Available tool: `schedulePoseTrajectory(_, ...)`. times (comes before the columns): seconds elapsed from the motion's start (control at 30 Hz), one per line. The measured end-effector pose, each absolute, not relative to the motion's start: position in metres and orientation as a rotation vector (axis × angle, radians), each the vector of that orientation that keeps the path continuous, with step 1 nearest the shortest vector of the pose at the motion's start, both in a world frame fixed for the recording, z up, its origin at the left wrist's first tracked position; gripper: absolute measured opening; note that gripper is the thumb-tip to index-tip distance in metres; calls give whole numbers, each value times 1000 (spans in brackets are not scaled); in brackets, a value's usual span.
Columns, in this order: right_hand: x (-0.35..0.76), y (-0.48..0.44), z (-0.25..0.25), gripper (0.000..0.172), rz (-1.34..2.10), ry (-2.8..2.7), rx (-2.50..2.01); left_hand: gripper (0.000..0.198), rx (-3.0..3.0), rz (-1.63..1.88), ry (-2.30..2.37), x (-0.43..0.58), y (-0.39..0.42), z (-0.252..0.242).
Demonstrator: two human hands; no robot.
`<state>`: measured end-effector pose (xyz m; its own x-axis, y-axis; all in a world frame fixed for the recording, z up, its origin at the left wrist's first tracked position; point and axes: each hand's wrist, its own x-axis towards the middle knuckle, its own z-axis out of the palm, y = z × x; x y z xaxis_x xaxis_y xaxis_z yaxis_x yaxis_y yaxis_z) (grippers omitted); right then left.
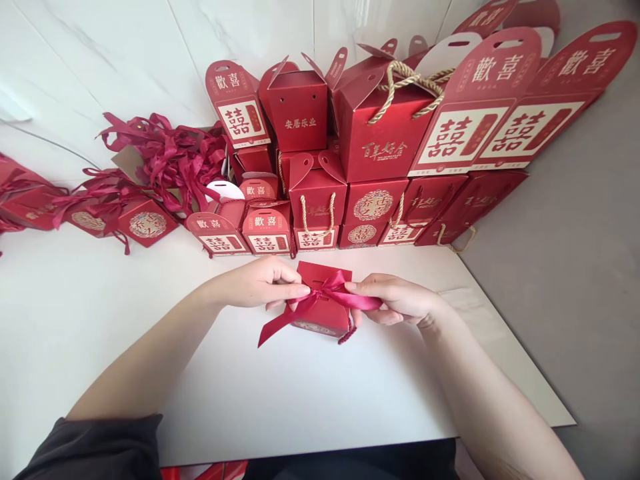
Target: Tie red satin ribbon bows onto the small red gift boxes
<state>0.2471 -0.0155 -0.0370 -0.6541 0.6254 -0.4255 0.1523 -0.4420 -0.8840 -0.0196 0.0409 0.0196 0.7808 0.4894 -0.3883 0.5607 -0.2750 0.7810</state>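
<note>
A small red gift box (320,316) sits on the white table in front of me, with a crimson satin ribbon (334,283) knotted in a bow on its top. My left hand (267,283) pinches the ribbon at the left of the knot, and one tail hangs down past the box's front left. On the other side, my right hand (390,297) grips a loop of the ribbon between thumb and fingers. A dark red twisted cord (347,333) shows at the box's lower right corner. Some fingertips of both hands are hidden behind ribbon and box.
Red gift boxes (373,147) stand stacked along the back wall, several with gold rope handles. A heap of crimson ribbons (175,157) lies at the back left, beside ribbon-tied boxes (146,223). The white table (300,400) ends at a grey wall on the right.
</note>
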Motion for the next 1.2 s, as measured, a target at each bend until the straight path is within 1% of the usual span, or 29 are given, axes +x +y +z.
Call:
schedulePoseTrajectory(0.1, 249, -14, -39, 40, 2155, -1484, -972, 40, 1931, -89, 811, -20, 41, 21)
schedulePoseTrajectory(0.2, 251, -14, -37, 32, 2102, -1489, -964, 40, 1950, -75, 822, -20, 41, 23)
schedulePoseTrajectory(0.47, 258, -15, -33, 22, 1759, -1462, -869, 40, 1988, -23, 830, -20, 41, 24)
schedulePoseTrajectory(0.6, 259, -17, -30, 17, 1691, -1428, -855, 39, 2004, 2, 862, -18, 41, 23)
schedulePoseTrajectory(0.83, 259, -18, -27, 15, 1629, -1503, -938, 39, 2063, 26, 965, -14, 39, 18)
schedulePoseTrajectory(0.87, 257, -19, -26, 18, 1617, -1529, -964, 39, 2059, 25, 970, -14, 39, 18)
schedulePoseTrajectory(0.97, 250, -23, -23, 40, 1619, -1658, -1030, 40, 2051, 32, 974, -13, 39, 16)
schedulePoseTrajectory(1.0, 248, -24, -23, 43, 1620, -1702, -1050, 41, 2052, 37, 972, -13, 38, 15)
schedulePoseTrajectory(1.1, 241, -27, -25, 40, 1612, -1729, -1091, 46, 2051, 82, 968, -12, 37, 11)
schedulePoseTrajectory(1.2, 236, -28, -27, 41, 1703, -1581, -1028, 48, 2036, 141, 960, -10, 36, 6)
